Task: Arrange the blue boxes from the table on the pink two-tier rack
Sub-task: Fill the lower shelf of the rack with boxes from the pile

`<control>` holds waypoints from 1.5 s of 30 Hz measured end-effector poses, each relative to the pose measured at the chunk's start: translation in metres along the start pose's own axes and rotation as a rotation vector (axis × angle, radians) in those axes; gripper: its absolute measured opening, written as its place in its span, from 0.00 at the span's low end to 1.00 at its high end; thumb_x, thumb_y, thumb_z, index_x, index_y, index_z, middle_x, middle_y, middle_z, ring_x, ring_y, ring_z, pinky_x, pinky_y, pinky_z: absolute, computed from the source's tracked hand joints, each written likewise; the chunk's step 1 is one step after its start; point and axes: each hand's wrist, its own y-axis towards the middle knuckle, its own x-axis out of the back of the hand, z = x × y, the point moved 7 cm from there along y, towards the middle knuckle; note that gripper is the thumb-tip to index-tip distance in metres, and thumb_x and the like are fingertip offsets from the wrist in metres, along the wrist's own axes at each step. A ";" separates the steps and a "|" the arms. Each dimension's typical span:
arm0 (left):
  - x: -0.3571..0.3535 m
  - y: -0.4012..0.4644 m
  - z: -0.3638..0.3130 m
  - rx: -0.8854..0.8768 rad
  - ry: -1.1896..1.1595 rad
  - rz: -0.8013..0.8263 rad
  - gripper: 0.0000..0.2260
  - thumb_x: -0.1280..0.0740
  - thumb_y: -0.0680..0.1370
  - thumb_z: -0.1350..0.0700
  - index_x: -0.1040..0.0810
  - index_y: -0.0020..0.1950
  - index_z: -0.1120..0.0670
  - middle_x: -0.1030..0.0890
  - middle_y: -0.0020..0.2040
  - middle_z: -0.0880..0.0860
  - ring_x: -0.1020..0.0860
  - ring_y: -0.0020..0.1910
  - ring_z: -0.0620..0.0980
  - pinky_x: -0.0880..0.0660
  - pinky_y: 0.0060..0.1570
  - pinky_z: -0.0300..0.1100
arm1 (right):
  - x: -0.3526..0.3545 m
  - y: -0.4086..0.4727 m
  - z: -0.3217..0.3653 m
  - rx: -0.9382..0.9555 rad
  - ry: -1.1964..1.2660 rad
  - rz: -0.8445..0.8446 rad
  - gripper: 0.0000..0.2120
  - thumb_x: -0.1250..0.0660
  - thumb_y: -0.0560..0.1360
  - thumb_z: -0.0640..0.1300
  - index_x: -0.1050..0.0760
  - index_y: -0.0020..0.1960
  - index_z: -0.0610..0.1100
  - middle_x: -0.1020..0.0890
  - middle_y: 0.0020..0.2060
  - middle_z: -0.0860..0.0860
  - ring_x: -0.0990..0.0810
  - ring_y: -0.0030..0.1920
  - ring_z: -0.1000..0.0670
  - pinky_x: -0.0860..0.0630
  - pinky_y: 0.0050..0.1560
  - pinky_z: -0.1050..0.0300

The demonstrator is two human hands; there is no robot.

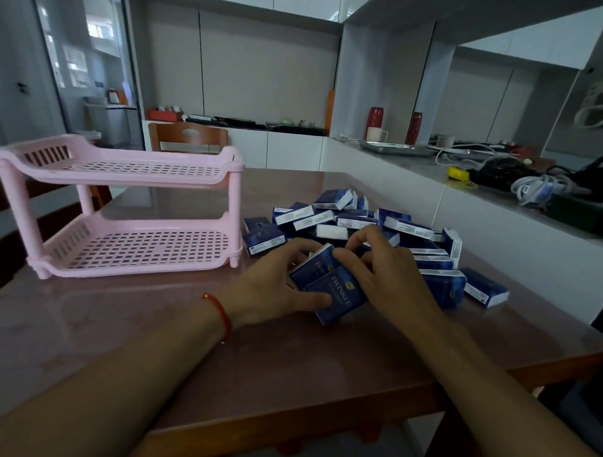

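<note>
Here, two blue boxes (329,284) gripped between left fingers (311,298), right fingers (347,257)

The hands (329,277) hide several pile boxes (361,227).

Two hands, left hand (274,282) and right hand (387,275), grip two blue boxes (329,284) together on a bench (153,325). A pile of blue boxes (378,231) lies just behind. A pink two-tier rack (123,205) stands to the left.

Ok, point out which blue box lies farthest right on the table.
The blue box at the pile's right edge, lying flat and alone past the right hand, white end facing the table's near edge. Every other box lies left of it.
</note>
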 end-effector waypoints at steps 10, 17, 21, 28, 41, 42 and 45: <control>0.043 -0.008 -0.013 -0.127 0.381 0.019 0.28 0.25 0.73 0.58 0.27 0.72 0.45 0.20 0.63 0.43 0.20 0.57 0.39 0.21 0.59 0.41 | -0.027 -0.011 0.015 0.083 0.090 0.294 0.30 0.30 0.77 0.52 0.38 0.75 0.61 0.26 0.59 0.65 0.23 0.51 0.65 0.23 0.44 0.69; 0.070 -0.049 0.021 -0.027 0.432 0.097 0.31 0.25 0.73 0.55 0.30 0.75 0.44 0.23 0.67 0.44 0.23 0.63 0.41 0.23 0.63 0.44 | -0.071 -0.001 0.051 0.144 0.024 0.458 0.24 0.27 0.73 0.56 0.33 0.65 0.60 0.25 0.55 0.63 0.25 0.43 0.66 0.29 0.40 0.70; 0.082 -0.057 0.024 0.021 0.306 -0.046 0.32 0.22 0.71 0.57 0.29 0.72 0.47 0.22 0.64 0.44 0.22 0.61 0.39 0.22 0.61 0.39 | -0.076 0.005 0.051 0.045 0.178 0.450 0.22 0.23 0.69 0.54 0.30 0.58 0.59 0.20 0.53 0.60 0.19 0.46 0.61 0.18 0.48 0.59; 0.127 -0.084 0.009 0.033 0.294 -0.204 0.18 0.21 0.70 0.56 0.18 0.59 0.49 0.15 0.53 0.47 0.17 0.52 0.46 0.18 0.55 0.48 | -0.090 0.015 0.083 0.016 0.408 0.404 0.19 0.22 0.68 0.54 0.27 0.55 0.58 0.18 0.49 0.59 0.17 0.46 0.57 0.18 0.45 0.57; 0.215 -0.015 0.059 0.295 0.607 -0.365 0.23 0.23 0.72 0.58 0.22 0.66 0.54 0.19 0.62 0.53 0.22 0.59 0.52 0.25 0.59 0.44 | -0.142 0.063 0.065 0.047 0.134 0.054 0.11 0.36 0.79 0.51 0.28 0.59 0.50 0.20 0.52 0.54 0.19 0.46 0.53 0.18 0.44 0.49; 0.217 -0.008 0.064 0.310 0.597 -0.358 0.23 0.23 0.72 0.58 0.22 0.66 0.53 0.19 0.62 0.53 0.21 0.59 0.52 0.24 0.59 0.44 | -0.145 0.064 0.064 0.051 0.151 0.075 0.10 0.38 0.80 0.52 0.28 0.59 0.50 0.20 0.52 0.53 0.18 0.46 0.53 0.18 0.45 0.47; 0.218 0.009 0.076 0.325 0.627 -0.310 0.24 0.24 0.74 0.55 0.24 0.69 0.51 0.20 0.61 0.49 0.23 0.55 0.47 0.28 0.54 0.40 | -0.149 0.066 0.062 0.042 0.214 0.101 0.10 0.42 0.82 0.53 0.26 0.58 0.50 0.22 0.53 0.53 0.19 0.48 0.54 0.19 0.49 0.47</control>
